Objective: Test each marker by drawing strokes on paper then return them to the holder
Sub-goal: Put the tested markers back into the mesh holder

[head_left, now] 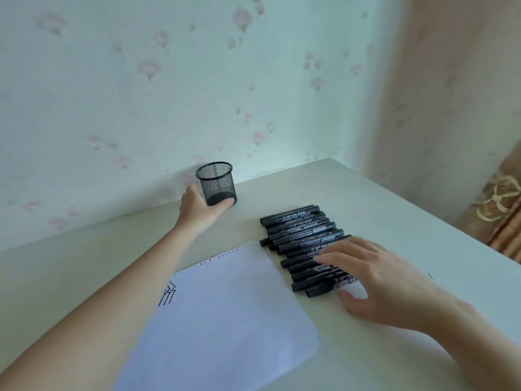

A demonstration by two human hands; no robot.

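Note:
A black mesh holder (216, 182) stands empty near the wall at the back of the table. My left hand (198, 208) is wrapped around its base, thumb in front. Several black markers (298, 235) lie side by side in a row right of a white sheet of paper (225, 314). A few black strokes (167, 296) mark the paper's left edge, partly hidden by my left forearm. My right hand (375, 277) lies flat on the nearer markers, fingers spread, covering their right ends.
The pale table (338, 193) meets a flowered wall at the back; its right edge runs diagonally toward me. A patterned curtain or fabric (499, 210) hangs beyond that edge.

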